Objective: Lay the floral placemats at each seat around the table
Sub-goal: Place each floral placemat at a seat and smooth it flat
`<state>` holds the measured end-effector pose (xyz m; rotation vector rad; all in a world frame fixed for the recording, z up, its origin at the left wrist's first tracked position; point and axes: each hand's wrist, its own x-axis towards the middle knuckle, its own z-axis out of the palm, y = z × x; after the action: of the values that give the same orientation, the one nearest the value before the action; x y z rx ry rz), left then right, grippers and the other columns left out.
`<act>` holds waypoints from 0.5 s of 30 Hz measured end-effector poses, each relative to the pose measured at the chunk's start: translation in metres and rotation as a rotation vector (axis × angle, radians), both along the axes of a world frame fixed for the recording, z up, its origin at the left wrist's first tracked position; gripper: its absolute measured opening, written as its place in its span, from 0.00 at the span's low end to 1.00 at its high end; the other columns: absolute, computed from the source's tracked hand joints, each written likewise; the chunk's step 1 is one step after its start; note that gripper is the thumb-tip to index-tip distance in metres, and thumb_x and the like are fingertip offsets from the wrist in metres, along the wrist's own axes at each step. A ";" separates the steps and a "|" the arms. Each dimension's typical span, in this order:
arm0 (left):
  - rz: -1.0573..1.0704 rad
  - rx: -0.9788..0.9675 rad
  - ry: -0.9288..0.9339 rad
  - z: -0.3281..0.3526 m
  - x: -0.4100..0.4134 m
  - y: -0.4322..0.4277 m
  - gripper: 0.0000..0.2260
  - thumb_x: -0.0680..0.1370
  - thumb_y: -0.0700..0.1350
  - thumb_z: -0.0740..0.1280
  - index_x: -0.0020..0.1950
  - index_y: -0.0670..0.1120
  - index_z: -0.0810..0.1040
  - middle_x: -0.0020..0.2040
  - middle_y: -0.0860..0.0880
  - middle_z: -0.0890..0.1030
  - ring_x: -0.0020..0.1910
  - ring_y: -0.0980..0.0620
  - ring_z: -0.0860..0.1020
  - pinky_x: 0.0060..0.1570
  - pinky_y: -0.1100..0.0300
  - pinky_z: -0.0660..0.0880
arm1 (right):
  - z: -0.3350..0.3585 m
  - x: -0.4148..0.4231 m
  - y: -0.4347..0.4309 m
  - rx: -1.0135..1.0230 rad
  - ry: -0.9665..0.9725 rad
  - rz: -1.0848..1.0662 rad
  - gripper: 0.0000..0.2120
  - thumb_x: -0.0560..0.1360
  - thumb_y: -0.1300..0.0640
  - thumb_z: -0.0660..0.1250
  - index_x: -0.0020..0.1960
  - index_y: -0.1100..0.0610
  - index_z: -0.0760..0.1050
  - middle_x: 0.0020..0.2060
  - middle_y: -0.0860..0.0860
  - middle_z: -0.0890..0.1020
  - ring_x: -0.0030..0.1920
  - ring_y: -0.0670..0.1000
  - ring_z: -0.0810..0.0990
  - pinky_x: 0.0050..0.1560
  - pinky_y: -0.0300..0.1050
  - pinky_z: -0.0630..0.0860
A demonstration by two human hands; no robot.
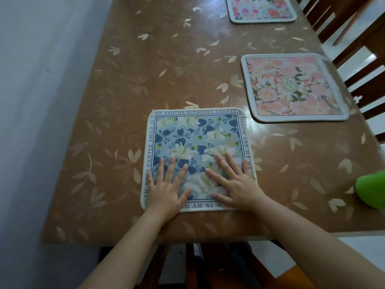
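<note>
Both hands lie flat, palms down and fingers spread, on the near half of the blue mat (198, 142); neither grasps anything, they only press on its surface. The left hand (166, 188) covers the mat's near left corner, its little finger reaching the lettered border, while the right hand (235, 184) rests toward the near right, its outer finger close to the right edge. The thumbs point toward each other with a gap of printed flowers between them. The blue mat is square with rounded corners, printed with dark blue leaves and cream blossoms inside a border of text, and it lies flat at the near end of the table (125, 90), its near edge just inside the table's edge. The table wears a brown cover with pale leaf shapes. Further along the right side lies a pink mat (291, 88), flat and apart from the blue one, and beyond it, at the top of the view, a third mat (260, 9), partly cut off. Dark wooden chairs (354, 49) stand along the right side. A green object (373, 190), blurred, sits at the right edge. A pale wall (41, 101) runs along the left.
</note>
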<state>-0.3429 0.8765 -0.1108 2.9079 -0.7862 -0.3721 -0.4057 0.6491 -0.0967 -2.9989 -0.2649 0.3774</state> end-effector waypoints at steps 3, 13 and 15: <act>0.003 -0.003 -0.018 -0.003 0.032 -0.015 0.26 0.70 0.70 0.33 0.66 0.67 0.29 0.72 0.52 0.30 0.69 0.48 0.28 0.64 0.38 0.33 | -0.001 0.037 -0.011 0.016 -0.019 0.026 0.32 0.71 0.31 0.48 0.68 0.35 0.35 0.73 0.50 0.37 0.72 0.56 0.34 0.67 0.68 0.35; 0.006 -0.033 -0.077 -0.010 0.137 -0.062 0.28 0.71 0.69 0.39 0.70 0.65 0.41 0.76 0.52 0.41 0.73 0.49 0.38 0.65 0.33 0.41 | -0.011 0.159 -0.045 0.038 -0.106 0.018 0.30 0.73 0.33 0.48 0.71 0.38 0.41 0.75 0.47 0.44 0.74 0.51 0.40 0.69 0.66 0.40; 0.054 -0.039 -0.090 -0.009 0.148 -0.068 0.28 0.72 0.68 0.40 0.71 0.64 0.43 0.76 0.52 0.42 0.73 0.49 0.39 0.65 0.33 0.42 | -0.011 0.170 -0.047 0.039 -0.129 -0.044 0.29 0.74 0.34 0.48 0.71 0.39 0.43 0.75 0.48 0.46 0.74 0.51 0.42 0.70 0.65 0.40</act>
<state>-0.1949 0.8090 -0.1202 2.9205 -0.7164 -0.2194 -0.2353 0.6020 -0.1076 -2.9890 -0.2135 0.1725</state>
